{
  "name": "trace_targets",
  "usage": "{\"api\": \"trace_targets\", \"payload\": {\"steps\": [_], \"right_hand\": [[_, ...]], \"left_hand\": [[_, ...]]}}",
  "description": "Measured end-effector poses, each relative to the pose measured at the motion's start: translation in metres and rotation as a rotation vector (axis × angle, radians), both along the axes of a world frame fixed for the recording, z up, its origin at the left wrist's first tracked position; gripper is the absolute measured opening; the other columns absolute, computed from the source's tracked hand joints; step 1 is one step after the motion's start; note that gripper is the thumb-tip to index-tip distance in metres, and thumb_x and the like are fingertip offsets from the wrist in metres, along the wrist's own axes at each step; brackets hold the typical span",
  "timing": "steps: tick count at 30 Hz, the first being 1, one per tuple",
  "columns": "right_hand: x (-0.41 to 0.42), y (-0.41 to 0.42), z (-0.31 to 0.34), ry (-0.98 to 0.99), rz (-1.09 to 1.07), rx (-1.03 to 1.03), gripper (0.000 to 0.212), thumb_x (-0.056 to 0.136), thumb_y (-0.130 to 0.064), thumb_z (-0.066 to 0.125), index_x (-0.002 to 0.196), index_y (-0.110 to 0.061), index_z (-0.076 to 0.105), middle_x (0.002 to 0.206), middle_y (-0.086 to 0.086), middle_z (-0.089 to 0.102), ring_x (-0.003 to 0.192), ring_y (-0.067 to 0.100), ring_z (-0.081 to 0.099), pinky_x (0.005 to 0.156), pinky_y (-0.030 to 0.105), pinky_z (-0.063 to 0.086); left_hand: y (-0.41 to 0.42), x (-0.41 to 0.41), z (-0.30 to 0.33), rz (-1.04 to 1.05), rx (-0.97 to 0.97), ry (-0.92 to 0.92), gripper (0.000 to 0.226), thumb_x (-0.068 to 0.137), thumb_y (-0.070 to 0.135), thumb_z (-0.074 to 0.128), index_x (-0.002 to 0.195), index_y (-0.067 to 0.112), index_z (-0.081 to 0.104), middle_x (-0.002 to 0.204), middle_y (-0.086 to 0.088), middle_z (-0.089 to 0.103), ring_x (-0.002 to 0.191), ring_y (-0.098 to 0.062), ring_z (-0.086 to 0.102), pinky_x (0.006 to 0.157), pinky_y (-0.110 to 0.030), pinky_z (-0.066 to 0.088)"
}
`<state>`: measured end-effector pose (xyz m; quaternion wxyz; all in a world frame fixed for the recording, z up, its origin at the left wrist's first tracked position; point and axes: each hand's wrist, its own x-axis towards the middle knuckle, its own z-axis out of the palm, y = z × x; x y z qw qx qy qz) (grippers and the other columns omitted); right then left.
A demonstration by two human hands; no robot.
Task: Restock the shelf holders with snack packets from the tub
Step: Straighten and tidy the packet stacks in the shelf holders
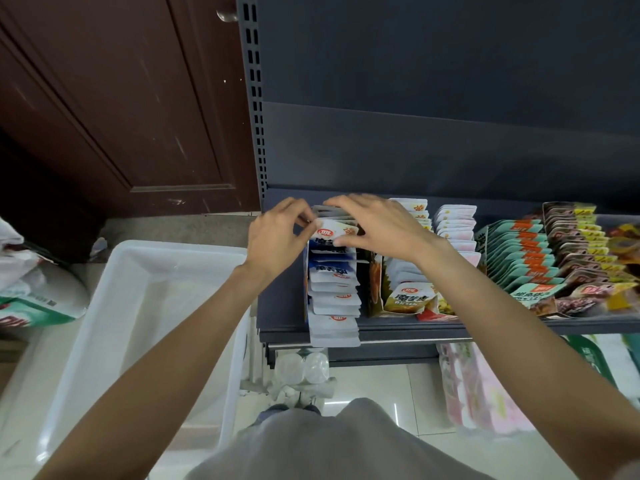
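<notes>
**Ana:** Dark grey metal shelving (433,150) is filling the head view from twelve to three o'clock, with a brown panelled door (121,98) at ten o'clock. What is happening at the leftmost holder?

**Ben:** Both hands are working at the back of the leftmost cardboard shelf holder (306,271), near the centre. The left hand (277,237) is pinching the edge of a small white and blue snack packet (332,233), fingers curled onto it. The right hand (377,226) is lying over the row, thumb pressing the same packet's face; its fingers are reaching behind, so I cannot tell whether they are gripping it.

**Ana:** And the supply?

**Ben:** A white translucent plastic tub (156,258) is sitting on the floor at eight o'clock, just beside the shelf. I cannot make out any packets in it.

**Ana:** How should this step be going?

**Ben:** I would be keeping the packet upright, logo forward, sliding it behind the standing ones while the right hand is holding the row back. The front packets are hanging over the shelf lip at six o'clock, so pushing forward risks tipping them off.
</notes>
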<state>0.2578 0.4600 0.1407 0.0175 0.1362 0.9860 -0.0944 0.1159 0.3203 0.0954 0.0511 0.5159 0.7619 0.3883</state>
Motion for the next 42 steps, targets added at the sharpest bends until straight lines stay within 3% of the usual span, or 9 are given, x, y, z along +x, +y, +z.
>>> {"api": "trace_targets", "payload": {"steps": [5, 10, 16, 21, 24, 28, 32, 36, 42], "right_hand": [[-0.012, 0.005, -0.005, 0.031, 0.029, 0.136, 0.048, 0.091, -0.031, 0.061, 0.135, -0.020, 0.043, 0.126, 0.002, 0.058, 0.099, 0.026, 0.062, 0.076, 0.036, 0.046], [-0.012, 0.008, -0.006, 0.068, 0.032, 0.114, 0.047, 0.090, -0.033, 0.063, 0.131, -0.021, 0.043, 0.122, 0.000, 0.062, 0.086, 0.025, 0.066, 0.070, 0.035, 0.047], [-0.005, 0.008, -0.002, 0.115, 0.129, 0.057, 0.045, 0.093, -0.023, 0.059, 0.135, -0.022, 0.045, 0.134, 0.002, 0.050, 0.066, 0.023, 0.060, 0.058, 0.031, 0.044], [0.012, 0.008, -0.001, 0.110, 0.121, -0.148, 0.029, 0.099, -0.039, 0.043, 0.118, -0.023, 0.058, 0.138, -0.004, 0.049, 0.090, 0.016, 0.061, 0.067, 0.031, 0.048], [0.014, 0.008, 0.000, 0.113, 0.071, -0.184, 0.036, 0.093, -0.048, 0.050, 0.120, -0.025, 0.053, 0.130, -0.009, 0.054, 0.076, 0.002, 0.051, 0.066, 0.029, 0.045], [0.009, 0.010, -0.005, 0.157, 0.065, -0.150, 0.027, 0.092, -0.032, 0.060, 0.116, -0.023, 0.052, 0.117, -0.009, 0.060, 0.068, -0.002, 0.044, 0.063, 0.025, 0.038], [0.006, 0.010, -0.008, 0.184, 0.065, -0.143, 0.023, 0.092, -0.027, 0.061, 0.112, -0.023, 0.050, 0.111, -0.010, 0.060, 0.072, 0.002, 0.047, 0.064, 0.026, 0.040], [0.010, 0.010, -0.007, 0.206, 0.078, -0.279, 0.020, 0.090, -0.009, 0.061, 0.107, -0.020, 0.059, 0.112, -0.008, 0.061, 0.091, 0.008, 0.056, 0.077, 0.034, 0.050], [0.018, 0.009, -0.009, 0.162, -0.116, -0.619, 0.039, 0.095, -0.003, 0.045, 0.128, -0.019, 0.057, 0.133, -0.003, 0.054, 0.124, 0.013, 0.048, 0.100, 0.044, 0.044]], "left_hand": [[-0.005, 0.000, 0.003, 0.038, 0.066, -0.118, 0.024, 0.081, 0.033, 0.073, 0.091, 0.016, 0.059, 0.094, 0.004, 0.062, 0.071, -0.007, 0.063, 0.064, -0.035, 0.053], [-0.022, -0.007, 0.011, -0.278, -0.032, 0.145, 0.038, 0.068, 0.046, 0.078, 0.090, 0.017, 0.066, 0.083, 0.007, 0.064, 0.074, -0.012, 0.056, 0.063, -0.029, 0.047], [-0.012, -0.001, 0.010, -0.263, -0.054, 0.370, 0.007, 0.077, 0.026, 0.079, 0.080, 0.020, 0.076, 0.066, 0.003, 0.068, 0.060, -0.018, 0.064, 0.053, -0.022, 0.043], [-0.007, 0.004, 0.010, -0.050, -0.106, 0.148, 0.014, 0.082, 0.031, 0.073, 0.085, 0.018, 0.074, 0.070, 0.003, 0.071, 0.068, -0.018, 0.068, 0.062, -0.034, 0.054], [-0.012, 0.009, 0.012, -0.026, -0.069, 0.068, 0.016, 0.081, 0.032, 0.074, 0.085, 0.017, 0.071, 0.074, 0.007, 0.071, 0.070, -0.009, 0.067, 0.065, -0.030, 0.054], [-0.034, 0.009, 0.022, -0.191, 0.034, -0.080, 0.033, 0.081, 0.048, 0.066, 0.097, 0.019, 0.067, 0.090, 0.013, 0.066, 0.081, -0.002, 0.062, 0.071, -0.019, 0.048], [-0.038, 0.012, 0.027, -0.301, -0.021, 0.060, 0.027, 0.081, 0.043, 0.069, 0.099, 0.022, 0.067, 0.091, 0.017, 0.063, 0.078, -0.002, 0.060, 0.068, -0.019, 0.048], [-0.014, 0.010, 0.026, -0.072, -0.018, 0.069, 0.009, 0.083, 0.028, 0.071, 0.086, 0.020, 0.071, 0.077, 0.009, 0.069, 0.062, -0.004, 0.059, 0.064, -0.025, 0.051], [0.000, 0.002, 0.018, 0.070, -0.057, -0.010, 0.008, 0.081, 0.029, 0.071, 0.085, 0.023, 0.068, 0.072, 0.015, 0.063, 0.058, 0.005, 0.053, 0.066, -0.020, 0.048]]}}
